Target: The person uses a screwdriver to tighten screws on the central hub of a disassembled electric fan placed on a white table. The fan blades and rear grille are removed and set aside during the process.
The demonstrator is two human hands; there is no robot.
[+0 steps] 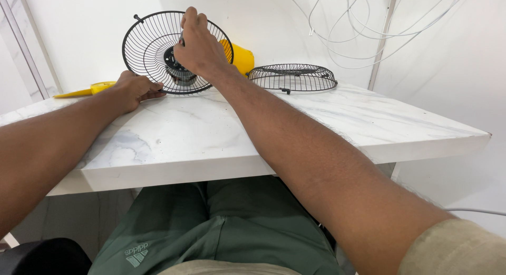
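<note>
At far edge of marble table (327, 122): black fan guard (153, 48) stands upright, yellow motor housing (241, 58) behind; right hand (197, 46) fingers pressed together at black hub, exact pinch hidden; left hand (134, 89) pinches guard's lower rim, apparently steadying it; loose second grille (292, 77) lies flat toward right; yellow blade (87, 89) near left edge.

Wire fan guard (150, 48), upper left of frame: black. Second grille (293, 77), upper centre: black. Motor housing (241, 58) and blade (84, 90): yellow. Tabletop (221, 127) was white marble with grey veining. Trousers (211, 227), bottom: dark green. Cables (363, 27), upper right: white.
</note>
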